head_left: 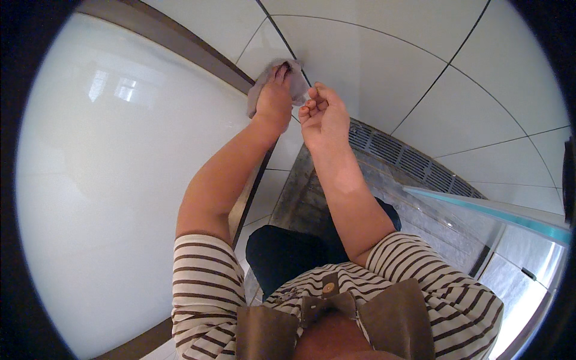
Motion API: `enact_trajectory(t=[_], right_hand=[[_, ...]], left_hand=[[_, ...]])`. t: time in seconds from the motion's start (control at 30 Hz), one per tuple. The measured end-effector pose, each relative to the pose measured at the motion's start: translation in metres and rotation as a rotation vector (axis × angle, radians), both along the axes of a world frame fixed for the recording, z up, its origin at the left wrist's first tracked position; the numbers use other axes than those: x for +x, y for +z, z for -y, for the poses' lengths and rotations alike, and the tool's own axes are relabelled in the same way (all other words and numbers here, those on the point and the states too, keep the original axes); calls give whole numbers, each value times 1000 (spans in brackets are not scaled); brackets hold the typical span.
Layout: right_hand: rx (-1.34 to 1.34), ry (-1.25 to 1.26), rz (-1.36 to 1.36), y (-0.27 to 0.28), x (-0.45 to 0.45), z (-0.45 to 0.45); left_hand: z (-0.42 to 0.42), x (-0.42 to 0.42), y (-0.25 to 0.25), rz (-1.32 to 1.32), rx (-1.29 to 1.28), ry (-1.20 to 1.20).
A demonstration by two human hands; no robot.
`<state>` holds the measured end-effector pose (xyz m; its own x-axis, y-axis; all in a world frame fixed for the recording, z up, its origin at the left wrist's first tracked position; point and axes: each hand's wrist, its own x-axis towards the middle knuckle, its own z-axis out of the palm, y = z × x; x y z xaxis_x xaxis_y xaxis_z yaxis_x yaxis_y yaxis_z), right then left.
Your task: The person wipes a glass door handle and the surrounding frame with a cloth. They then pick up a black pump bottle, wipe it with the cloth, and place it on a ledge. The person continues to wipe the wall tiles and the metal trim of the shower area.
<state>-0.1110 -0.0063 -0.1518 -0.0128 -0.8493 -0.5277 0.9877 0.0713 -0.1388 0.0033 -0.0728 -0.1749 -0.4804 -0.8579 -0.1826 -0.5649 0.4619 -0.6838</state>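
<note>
My left hand (pixel 274 103) presses a thin greyish cloth (pixel 294 81) against the white tiles, with its fingers bunched into the fabric. The cloth lies where the tiles meet the dark brown frame (pixel 216 58) of a glossy white panel (pixel 126 171). Close to the cloth's right side is my right hand (pixel 325 114), palm partly turned up and fingers curled. Orange-brown marks show on some of its fingertips. Whether those fingertips pinch the cloth's edge is unclear.
White wall tiles (pixel 405 90) with dark joints rise ahead. Along their foot runs a slotted drain grate (pixel 400 155) beside a grey stone-look floor (pixel 297 198). A glass panel with a turquoise edge (pixel 495 213) juts in from the right. My knees (pixel 283 247) are below my arms.
</note>
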Motion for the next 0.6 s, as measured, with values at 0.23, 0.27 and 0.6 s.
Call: enact_trajectory(t=[0.23, 0.27, 0.6], right_hand=[[1, 1, -2, 5, -2, -3], [-1, 2, -4, 5, -3, -3], [3, 0, -31, 5, -5, -3]], left_hand=[[0, -2, 55, 4, -89, -12], [1, -1, 60, -43, -119, -20], [-5, 6, 165, 32, -396, -142]])
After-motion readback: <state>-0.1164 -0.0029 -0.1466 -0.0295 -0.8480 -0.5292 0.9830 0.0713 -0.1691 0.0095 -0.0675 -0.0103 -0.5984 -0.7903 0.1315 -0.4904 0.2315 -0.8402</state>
